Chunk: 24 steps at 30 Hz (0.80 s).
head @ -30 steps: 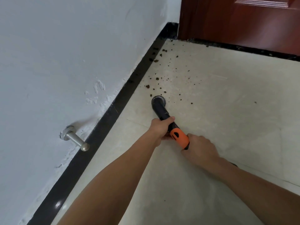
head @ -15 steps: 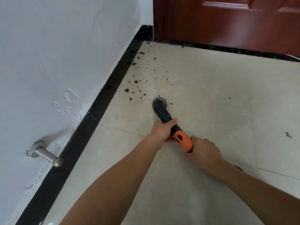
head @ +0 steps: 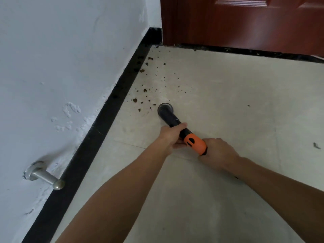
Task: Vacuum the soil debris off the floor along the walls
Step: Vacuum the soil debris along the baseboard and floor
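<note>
left of the black baseboard (head: pixel 105 123): white wall (head: pixel 61 67), paint blistered and flaking low down next to it. right of the baseboard: pale tiled floor (head: pixel 228 111), takes up most of the view. far end of the baseboard meets a dark red wooden door (head: pixel 245 23) in the corner. a black threshold strip (head: pixel 245 52) runs off from that end under the door.

both forearms come in from the bottom edge, right of the baseboard. left hand (head: pixel 171 135) wraps the black tube of the handheld vacuum (head: pixel 177 127), thumb over the top. right hand (head: pixel 219 149) is curled round the rear end, just behind the orange section; that part of the body is hidden by the hand.

vacuum sits at a low slant, pointing away from the person and angled toward the baseboard. round nozzle (head: pixel 164 109) is down at the floor, near the baseboard but apart from it. can't tell if the rim touches the tile.

metal door stop (head: pixel 47 178) sticks out of the wall above the baseboard's near end, knob tip over it.

soil debris (head: pixel 135 100): brown crumbs on the floor along the baseboard, from just beside the nozzle up to the door corner. biggest clumps lie closest to the baseboard, finer specks further out. dark blobs on the baseboard face: crumbs or reflections, can't tell. one dark fleck (head: pixel 316 146) lies alone, well away from the baseboard.
</note>
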### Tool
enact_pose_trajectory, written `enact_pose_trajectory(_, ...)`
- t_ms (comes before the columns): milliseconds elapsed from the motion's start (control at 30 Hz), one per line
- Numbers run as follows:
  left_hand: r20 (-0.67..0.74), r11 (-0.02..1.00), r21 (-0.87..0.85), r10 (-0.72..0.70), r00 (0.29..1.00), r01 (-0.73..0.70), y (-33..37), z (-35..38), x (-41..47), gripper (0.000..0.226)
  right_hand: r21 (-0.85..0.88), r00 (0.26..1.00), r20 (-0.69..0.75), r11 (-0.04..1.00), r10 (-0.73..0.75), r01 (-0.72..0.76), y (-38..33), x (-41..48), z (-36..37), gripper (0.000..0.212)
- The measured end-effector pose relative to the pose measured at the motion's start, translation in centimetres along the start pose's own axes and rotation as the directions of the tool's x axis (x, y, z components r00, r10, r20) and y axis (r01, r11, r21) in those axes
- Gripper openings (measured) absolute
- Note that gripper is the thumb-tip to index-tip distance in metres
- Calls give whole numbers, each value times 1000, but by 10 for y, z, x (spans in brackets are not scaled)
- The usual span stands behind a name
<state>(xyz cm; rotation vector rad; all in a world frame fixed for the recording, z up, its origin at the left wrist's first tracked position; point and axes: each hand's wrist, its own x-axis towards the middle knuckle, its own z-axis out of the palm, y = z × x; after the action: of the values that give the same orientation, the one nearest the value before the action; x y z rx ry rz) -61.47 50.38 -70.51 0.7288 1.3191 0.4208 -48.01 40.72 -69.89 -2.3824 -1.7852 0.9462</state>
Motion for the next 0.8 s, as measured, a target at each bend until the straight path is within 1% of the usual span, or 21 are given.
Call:
enact_pose_trajectory(167,-199,990,-137,-1,980,-27,3,-70,7,50,-15,981,62,982,-185,186,-59,36,9,18)
enact_pose_trajectory(267,-254,983,-179,-3,967,-44,7,-96,8,47,-18,965,52,966,-257,259,-83,50,20,19)
enact_pose_trajectory(333,-263,983,-178,1,965,-50,13,-101,9,46,-23,961,27,961,-276,277,-88,57,24,17)
enact_pose_trajectory(467,-220,990,-139,-19,975,-12,22,-78,14,46,-32,974,-3,974,-226,226,-69,56,17,19)
enact_pose_trajectory(567,-141,995,-86,-65,988,53,18,-41,14,47,-49,989,3,987,-150,150,-35,37,5,17)
enact_pose_trajectory(667,-51,995,3,-103,993,103,13,2,14,49,-64,999,9,997,-51,52,3,18,-10,16)
enact_pose_trajectory(800,24,989,96,-118,993,115,23,46,18,50,-47,1000,-13,999,23,-23,35,12,-27,16)
